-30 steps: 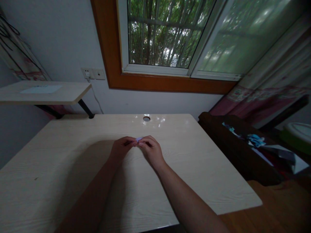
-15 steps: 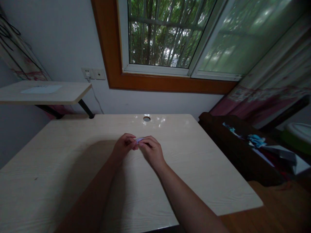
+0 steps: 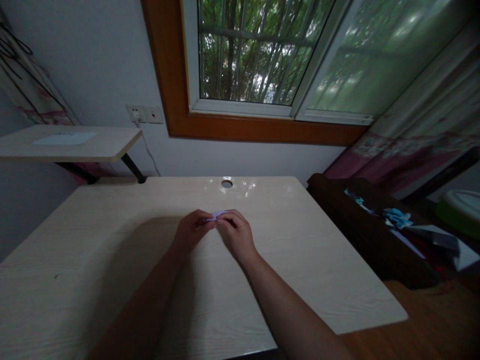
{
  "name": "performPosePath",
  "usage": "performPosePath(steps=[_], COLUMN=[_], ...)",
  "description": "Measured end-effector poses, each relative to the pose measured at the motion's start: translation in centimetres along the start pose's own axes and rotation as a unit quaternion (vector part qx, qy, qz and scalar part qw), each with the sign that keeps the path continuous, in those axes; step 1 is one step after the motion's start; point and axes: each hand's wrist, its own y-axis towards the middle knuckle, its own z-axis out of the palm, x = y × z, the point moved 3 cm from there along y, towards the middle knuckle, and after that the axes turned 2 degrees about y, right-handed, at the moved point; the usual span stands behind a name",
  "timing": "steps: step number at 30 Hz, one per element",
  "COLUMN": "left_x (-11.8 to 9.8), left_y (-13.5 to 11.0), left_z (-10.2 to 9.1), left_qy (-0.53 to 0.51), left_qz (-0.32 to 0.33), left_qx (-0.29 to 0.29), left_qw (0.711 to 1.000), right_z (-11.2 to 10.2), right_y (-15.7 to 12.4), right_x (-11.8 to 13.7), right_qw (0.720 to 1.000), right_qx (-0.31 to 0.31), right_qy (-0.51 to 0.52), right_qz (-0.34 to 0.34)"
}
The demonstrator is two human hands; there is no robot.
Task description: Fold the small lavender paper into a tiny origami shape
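Between my two hands is a small, light purple piece of folded paper [image 3: 216, 215], mostly covered by fingers. My left hand [image 3: 190, 227] pinches its left end, thumb and fingers pressed together. From the other side my right hand [image 3: 236, 229] grips it with bent fingers and the thumb underneath. The thumbs nearly meet at the paper's near edge. Both hands are over the middle of the pale wooden desk [image 3: 300, 260]; the paper's exact folds are too small to make out.
A round cable hole [image 3: 227, 184] is near the desk's back edge. At the left, a raised shelf [image 3: 112, 145] carries a white sheet [image 3: 64, 138]. Right of the desk, a dark brown bench [image 3: 337, 215] holds a crumpled blue item [image 3: 397, 218] and papers.
My left fingers have closed from a looser curl into a pinch on the paper's left end. More of the purple paper shows. My right hand has barely moved.
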Motion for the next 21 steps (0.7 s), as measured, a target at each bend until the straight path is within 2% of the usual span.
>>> performPosePath(steps=[3,7,13,21], left_x=[-0.5,-1.2,-0.9,-1.4], left_y=[0.1,0.1,0.0,-0.1], left_z=[-0.2,-0.4,-0.1,0.4], left_qy=[0.084,0.105,0.051,-0.037], left_qz=[0.049,0.068,0.031,0.012], left_qx=[-0.019,-0.031,-0.027,-0.003], left_qw=[0.995,0.992,0.998,0.999], right_z=[0.0,0.2,0.6,0.5], right_y=[0.1,0.0,0.0,0.1], right_x=[-0.1,-0.6,-1.4,-1.2], right_qw=[1.000,0.999,0.994,0.990], right_qx=[-0.003,-0.001,0.001,-0.010], right_qy=[0.010,0.042,0.107,0.132], right_qz=[0.004,0.009,0.026,0.053])
